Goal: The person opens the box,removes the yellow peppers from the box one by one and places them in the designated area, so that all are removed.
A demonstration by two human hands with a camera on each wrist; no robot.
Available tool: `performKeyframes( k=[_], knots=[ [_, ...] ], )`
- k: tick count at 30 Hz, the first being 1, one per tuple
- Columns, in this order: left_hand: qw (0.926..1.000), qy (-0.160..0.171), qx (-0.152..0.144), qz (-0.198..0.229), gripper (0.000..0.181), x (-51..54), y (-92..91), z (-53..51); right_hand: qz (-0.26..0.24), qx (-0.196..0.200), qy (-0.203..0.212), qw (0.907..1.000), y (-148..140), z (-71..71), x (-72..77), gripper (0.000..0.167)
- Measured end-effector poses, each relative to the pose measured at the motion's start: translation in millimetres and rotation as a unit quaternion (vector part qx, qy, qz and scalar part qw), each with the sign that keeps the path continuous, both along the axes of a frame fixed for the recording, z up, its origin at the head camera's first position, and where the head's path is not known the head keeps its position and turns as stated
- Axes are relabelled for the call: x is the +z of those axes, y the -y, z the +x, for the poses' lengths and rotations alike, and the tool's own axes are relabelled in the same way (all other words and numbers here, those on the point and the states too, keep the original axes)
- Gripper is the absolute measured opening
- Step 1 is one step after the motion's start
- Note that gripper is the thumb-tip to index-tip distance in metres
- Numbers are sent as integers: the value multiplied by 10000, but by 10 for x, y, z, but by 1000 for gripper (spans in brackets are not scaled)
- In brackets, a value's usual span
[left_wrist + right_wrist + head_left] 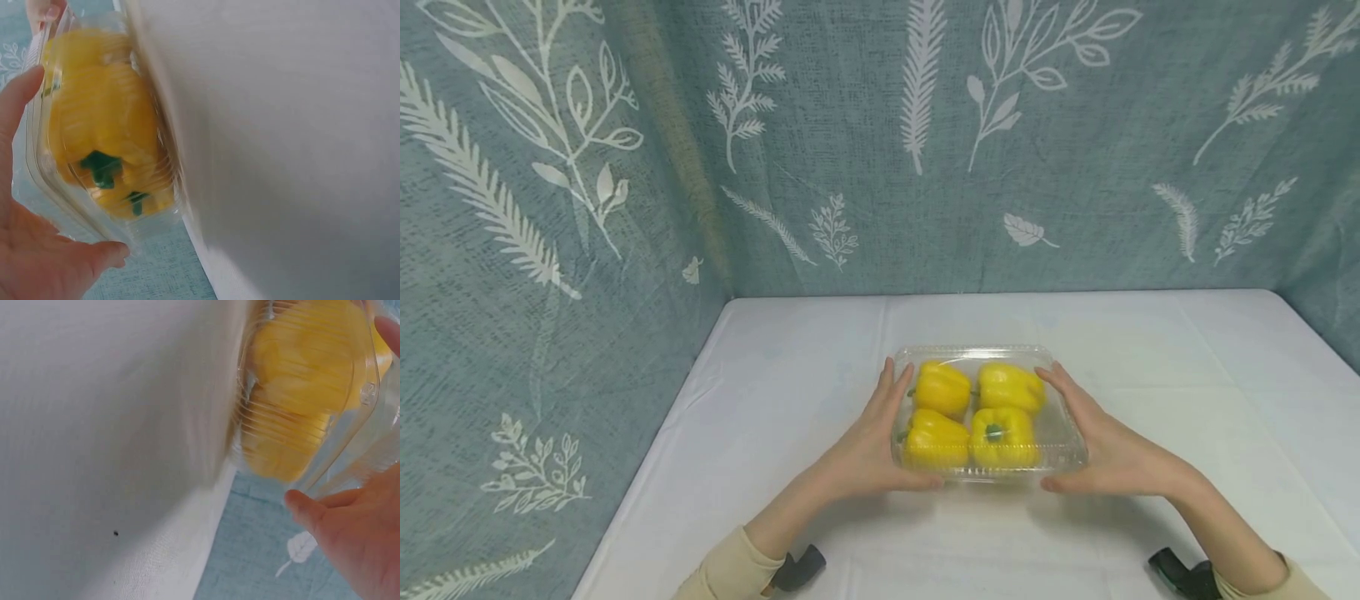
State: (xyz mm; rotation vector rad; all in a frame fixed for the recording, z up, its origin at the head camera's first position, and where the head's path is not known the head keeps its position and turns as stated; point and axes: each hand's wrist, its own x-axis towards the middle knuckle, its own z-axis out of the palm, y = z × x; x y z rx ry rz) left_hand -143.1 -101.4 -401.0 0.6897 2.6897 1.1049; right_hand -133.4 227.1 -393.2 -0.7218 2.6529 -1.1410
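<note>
A clear plastic clamshell container (1060,433) with several yellow bell peppers (1007,387) inside sits on the white-covered table. Its lid lies over the peppers; whether the rim is fully snapped together I cannot tell. My left hand (876,442) grips the container's left side, thumb at the near corner and fingers along the edge. On the opposite side my right hand (1105,442) holds it in the same way, thumb near the front right corner. Green stems (101,169) show through the plastic in the left wrist view. Ribbed side walls face the right wrist camera.
A white cloth (805,358) covers the table. Behind it and at the left hangs a blue-green curtain (865,217) with white leaf prints. Dark wrist-worn devices (801,568) show below both forearms.
</note>
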Motion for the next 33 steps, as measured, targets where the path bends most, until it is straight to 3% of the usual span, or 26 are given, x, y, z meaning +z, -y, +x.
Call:
performKeyframes(
  k=[9, 22, 33],
  knots=[
    [9990, -349, 268, 3, 131, -6, -75, 1, 172, -255, -279, 9991, 54, -17, 0, 121],
    [9927, -845, 711, -482, 130, 28, -190, 60, 430, -469, -489, 9968, 99, -13, 23, 117],
    [9890, -1000, 955, -526, 126, 15, -231, 73, 548, -555, -671, 9947, 123, -21, 38, 115]
  ],
)
